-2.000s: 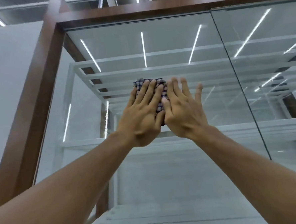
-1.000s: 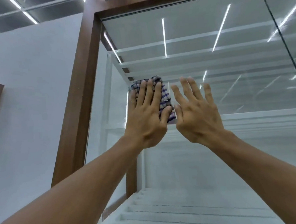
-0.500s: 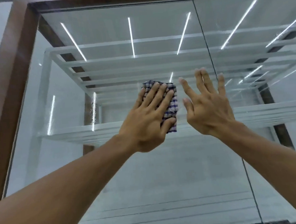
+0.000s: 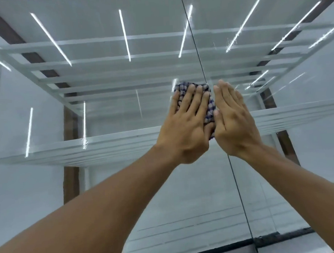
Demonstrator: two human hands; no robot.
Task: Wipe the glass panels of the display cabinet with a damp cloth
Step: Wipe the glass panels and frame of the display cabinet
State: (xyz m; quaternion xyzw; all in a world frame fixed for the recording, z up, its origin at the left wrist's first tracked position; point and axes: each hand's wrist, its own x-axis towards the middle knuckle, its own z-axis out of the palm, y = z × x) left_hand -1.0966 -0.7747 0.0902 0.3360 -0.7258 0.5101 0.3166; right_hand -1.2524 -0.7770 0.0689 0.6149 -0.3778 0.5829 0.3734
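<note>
Cloth [image 4: 210,109], checked and folded, is pressed flat against left glass panel [image 4: 122,109], just at 9 o'clock of vertical seam [image 4: 196,46], near frame centre. Cloth is covered by left hand [image 4: 186,129], fingers straight and spread, nothing gripped. Right hand [image 4: 234,122] is laid at 3 o'clock of cloth, fingers straight and together, thumb side touching cloth edge. Glass shelves [image 4: 104,145] are seen behind panel, brown frame post [image 4: 71,181] at 8 o'clock.

cloth [image 4: 209,112] on glass panel [image 4: 122,113] | left hand [image 4: 185,125] on cloth | right hand [image 4: 234,122] beside
</note>
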